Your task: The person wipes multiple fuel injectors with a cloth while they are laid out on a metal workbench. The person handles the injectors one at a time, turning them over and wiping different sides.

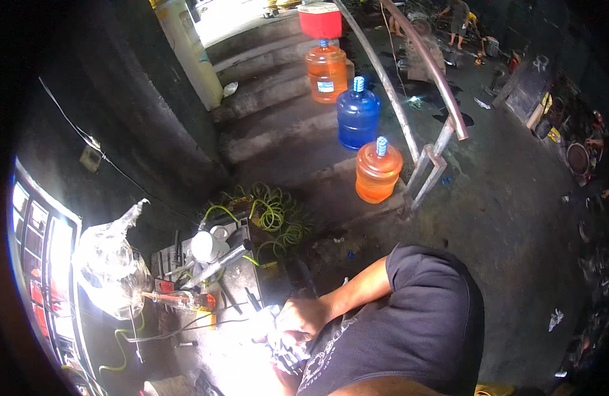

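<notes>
My right hand (302,318) is closed, its fingers curled at the edge of a strong white glare. Beside and below it is a grey, shiny piece (290,355), possibly metal; the glare hides its shape and how it is held. Only a bit of skin of my left hand (286,379) appears below that piece, and its fingers are hidden. Left of my hands is a cluttered work surface (235,287). On it are a white round container (208,247), a metal tube (220,263) and an orange-ended tool (204,301).
A clear plastic bag (111,267) hangs at the left. Coiled green hose (270,212) lies behind the work surface. Orange (378,177) and blue (358,119) water jugs and a red cooler (321,24) stand on the steps (268,135), beside a metal railing (390,92). People are far right.
</notes>
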The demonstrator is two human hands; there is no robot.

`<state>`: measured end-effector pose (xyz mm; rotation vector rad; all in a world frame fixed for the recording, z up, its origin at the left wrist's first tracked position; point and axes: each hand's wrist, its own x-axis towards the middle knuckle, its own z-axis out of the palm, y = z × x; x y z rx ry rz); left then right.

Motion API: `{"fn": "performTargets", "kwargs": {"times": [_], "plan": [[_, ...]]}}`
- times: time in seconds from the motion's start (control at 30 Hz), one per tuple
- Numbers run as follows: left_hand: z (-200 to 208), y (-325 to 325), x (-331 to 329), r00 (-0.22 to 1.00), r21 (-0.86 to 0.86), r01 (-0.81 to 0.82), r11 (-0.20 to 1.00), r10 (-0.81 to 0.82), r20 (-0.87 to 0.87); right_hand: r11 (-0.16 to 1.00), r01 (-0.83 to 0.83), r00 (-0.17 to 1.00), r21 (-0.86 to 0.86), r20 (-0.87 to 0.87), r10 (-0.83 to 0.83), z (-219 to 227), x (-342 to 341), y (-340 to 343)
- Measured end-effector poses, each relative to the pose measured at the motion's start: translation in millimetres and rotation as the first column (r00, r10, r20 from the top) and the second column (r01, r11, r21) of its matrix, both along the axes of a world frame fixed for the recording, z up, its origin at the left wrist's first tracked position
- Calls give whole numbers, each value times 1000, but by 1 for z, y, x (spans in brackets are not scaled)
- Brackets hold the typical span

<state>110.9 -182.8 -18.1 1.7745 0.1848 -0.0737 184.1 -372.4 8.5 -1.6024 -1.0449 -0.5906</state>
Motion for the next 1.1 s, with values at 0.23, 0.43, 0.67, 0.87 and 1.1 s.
{"fn": "performTargets", "kwargs": {"times": [0.23,0.43,0.67,0.87,1.1], "plan": [[-1,0,-6,995,4,-96,995,96,-7,975,-187,978,-116,74,197,20,7,-8],[7,-8,14,977,-23,-196,980,197,82,980,-195,872,-28,-462,161,-12,21,11],[24,33,22,866,-106,-379,919,392,311,983,-112,665,-143,-746,-33,-41,5,62],[21,72,-26,778,-187,-537,823,568,267,870,-491,498,-40,-832,243,20,-6,94],[3,93,-79,606,75,-773,629,699,379,589,-731,-178,345,-929,324,5,-57,166]]}}
